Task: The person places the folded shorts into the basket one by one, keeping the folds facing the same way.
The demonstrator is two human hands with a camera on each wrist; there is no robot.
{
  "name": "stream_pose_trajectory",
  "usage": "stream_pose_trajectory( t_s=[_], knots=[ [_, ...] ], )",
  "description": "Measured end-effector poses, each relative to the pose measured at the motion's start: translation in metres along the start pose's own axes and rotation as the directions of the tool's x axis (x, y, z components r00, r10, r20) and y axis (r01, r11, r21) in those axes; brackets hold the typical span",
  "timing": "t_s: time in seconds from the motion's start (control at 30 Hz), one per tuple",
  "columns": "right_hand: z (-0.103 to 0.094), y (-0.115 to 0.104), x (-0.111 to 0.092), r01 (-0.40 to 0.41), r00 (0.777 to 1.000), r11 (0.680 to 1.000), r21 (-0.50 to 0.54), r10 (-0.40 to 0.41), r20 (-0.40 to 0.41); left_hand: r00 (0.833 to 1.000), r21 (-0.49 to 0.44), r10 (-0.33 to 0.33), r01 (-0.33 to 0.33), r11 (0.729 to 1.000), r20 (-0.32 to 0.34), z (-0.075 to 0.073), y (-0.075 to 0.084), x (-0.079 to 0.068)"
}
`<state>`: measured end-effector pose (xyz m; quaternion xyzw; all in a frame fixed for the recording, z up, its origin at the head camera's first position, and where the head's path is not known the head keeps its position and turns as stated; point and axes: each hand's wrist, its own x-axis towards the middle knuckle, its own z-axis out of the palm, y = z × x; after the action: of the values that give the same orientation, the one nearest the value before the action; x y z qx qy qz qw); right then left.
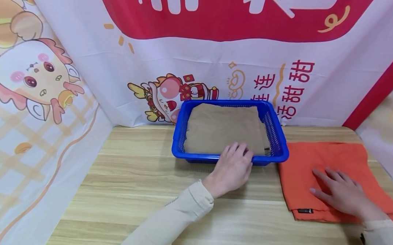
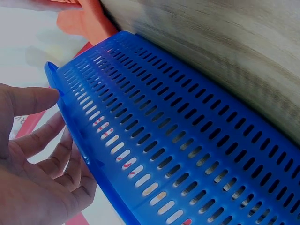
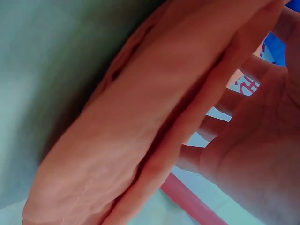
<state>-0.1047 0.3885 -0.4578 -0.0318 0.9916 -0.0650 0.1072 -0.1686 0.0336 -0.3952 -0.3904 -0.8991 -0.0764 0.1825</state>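
Observation:
A blue plastic basket (image 1: 277, 133) with slotted walls stands on the table, a folded tan cloth (image 1: 221, 127) lying flat inside it. My left hand (image 1: 233, 166) is at the basket's front rim, its fingers bent over the edge. In the left wrist view the thumb (image 2: 40, 99) meets the rim on the near side while the other fingers reach behind it. To the right of the basket lies a folded orange garment (image 1: 336, 156) with a small black label at its front edge. My right hand (image 1: 342, 193) rests on top of it, fingers spread and fairly straight.
The wood-grain table (image 1: 126, 184) extends left and forward of the basket. A printed white and red curtain (image 1: 193, 46) hangs right behind the basket, and another patterned sheet (image 1: 36, 144) borders the table's left side.

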Motion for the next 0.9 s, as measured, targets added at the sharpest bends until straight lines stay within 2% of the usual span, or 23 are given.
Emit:
stream_pose_trajectory(
  t_s=[0.3, 0.4, 0.5, 0.63, 0.73, 0.8, 0.9],
  knots=[
    [-0.004, -0.007, -0.011, 0.008, 1.000, 1.000, -0.001, -0.008, 0.002, 0.999, 0.010, -0.014, 0.014, 1.000, 0.042, -0.005, 0.009, -0.002],
    [-0.010, -0.005, -0.012, -0.010, 0.999, 0.999, 0.045, 0.012, -0.038, 0.999, 0.007, -0.009, 0.008, 1.000, 0.034, -0.008, 0.015, -0.003],
    [-0.017, 0.001, -0.013, -0.052, 0.991, 0.994, 0.100, 0.064, -0.119, 1.000, -0.009, 0.016, -0.015, 1.000, 0.015, -0.009, 0.023, -0.003],
    [-0.025, 0.015, -0.015, -0.130, 0.955, 0.979, 0.159, 0.166, -0.245, 0.997, -0.046, 0.075, -0.075, 0.996, 0.001, -0.010, 0.035, -0.003],
    [-0.031, 0.029, -0.014, -0.244, 0.918, 0.951, 0.189, 0.290, -0.271, 0.992, -0.072, 0.126, -0.124, 0.990, 0.021, -0.008, 0.043, -0.003],
    [-0.034, 0.039, -0.012, -0.347, 0.892, 0.919, 0.188, 0.386, -0.237, 0.987, -0.091, 0.153, -0.148, 0.985, 0.047, -0.005, 0.048, -0.004],
    [-0.036, 0.056, -0.009, -0.462, 0.861, 0.861, 0.214, 0.493, -0.123, 0.978, -0.154, 0.176, -0.157, 0.976, 0.114, -0.001, 0.054, -0.004]
  ],
)
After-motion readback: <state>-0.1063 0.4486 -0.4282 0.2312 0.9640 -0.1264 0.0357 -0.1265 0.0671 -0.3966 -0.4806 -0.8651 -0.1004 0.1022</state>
